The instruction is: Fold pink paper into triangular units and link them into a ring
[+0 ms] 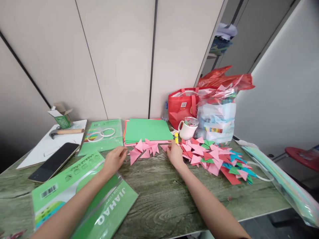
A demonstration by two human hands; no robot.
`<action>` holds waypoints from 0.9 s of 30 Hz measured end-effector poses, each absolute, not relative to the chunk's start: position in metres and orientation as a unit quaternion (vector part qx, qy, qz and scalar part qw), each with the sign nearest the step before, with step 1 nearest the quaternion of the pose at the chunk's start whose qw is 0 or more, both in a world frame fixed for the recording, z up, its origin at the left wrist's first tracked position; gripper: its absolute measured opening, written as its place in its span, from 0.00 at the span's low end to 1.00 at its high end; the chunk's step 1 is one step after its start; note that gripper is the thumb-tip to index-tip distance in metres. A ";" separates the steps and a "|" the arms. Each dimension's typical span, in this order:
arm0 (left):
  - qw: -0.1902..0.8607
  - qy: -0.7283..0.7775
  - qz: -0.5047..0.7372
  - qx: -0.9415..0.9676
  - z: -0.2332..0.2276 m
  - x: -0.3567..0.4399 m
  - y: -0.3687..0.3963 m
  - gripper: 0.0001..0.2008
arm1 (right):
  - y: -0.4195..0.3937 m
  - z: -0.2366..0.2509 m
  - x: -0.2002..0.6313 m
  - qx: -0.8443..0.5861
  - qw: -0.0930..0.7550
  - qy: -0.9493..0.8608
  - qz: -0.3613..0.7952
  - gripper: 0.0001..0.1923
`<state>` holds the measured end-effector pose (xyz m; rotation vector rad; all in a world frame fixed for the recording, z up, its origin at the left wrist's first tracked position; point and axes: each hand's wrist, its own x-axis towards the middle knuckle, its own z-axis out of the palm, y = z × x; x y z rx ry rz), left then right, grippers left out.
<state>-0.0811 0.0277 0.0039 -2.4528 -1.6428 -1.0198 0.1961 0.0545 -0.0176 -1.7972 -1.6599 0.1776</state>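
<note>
Several pink folded paper triangles [144, 149] lie in a row on the green wood-grain table [159, 199], in front of a stack of coloured paper with a green sheet on top [148, 130]. My left hand [114, 160] rests flat on the table just left of the row, fingers apart, touching nothing clearly. My right hand [175, 154] reaches to the right end of the row, its fingertips at a pink triangle and the edge of the paper stack. A yellow glue stick [176, 137] lies just beyond that hand.
A heap of pink, red, green and blue folded triangles [219, 159] lies right. A white mug [187, 128], red bag [181, 106] and plastic bags stand behind. Left: green paper packs [82, 196], a phone [53, 162], tape rolls [101, 134], a hammer and small box.
</note>
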 end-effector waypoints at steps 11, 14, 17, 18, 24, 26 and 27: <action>-0.179 -0.600 -0.493 -0.604 0.021 -0.013 0.029 0.13 | 0.043 0.009 0.213 -0.514 0.548 -0.595 0.285 0.09; -0.329 -0.500 -0.493 -0.632 0.022 0.005 0.023 0.17 | 0.035 0.003 0.203 -0.427 0.567 -0.566 0.419 0.10; -0.429 -0.443 -0.489 -0.617 0.022 0.019 0.019 0.20 | 0.026 -0.004 0.193 -0.366 0.555 -0.568 0.485 0.09; -0.445 -0.439 -0.490 -0.608 0.022 0.022 0.019 0.18 | 0.023 -0.005 0.190 -0.354 0.551 -0.575 0.491 0.09; -0.448 -0.457 -0.479 -0.600 0.020 0.020 0.017 0.08 | 0.016 -0.008 0.178 -0.340 0.558 -0.562 0.508 0.10; -0.447 -0.459 -0.471 -0.606 0.020 0.020 0.018 0.08 | 0.016 -0.011 0.175 -0.345 0.568 -0.548 0.508 0.13; -0.454 -0.456 -0.470 -0.604 0.019 0.020 0.019 0.09 | 0.017 -0.012 0.175 -0.350 0.573 -0.542 0.506 0.14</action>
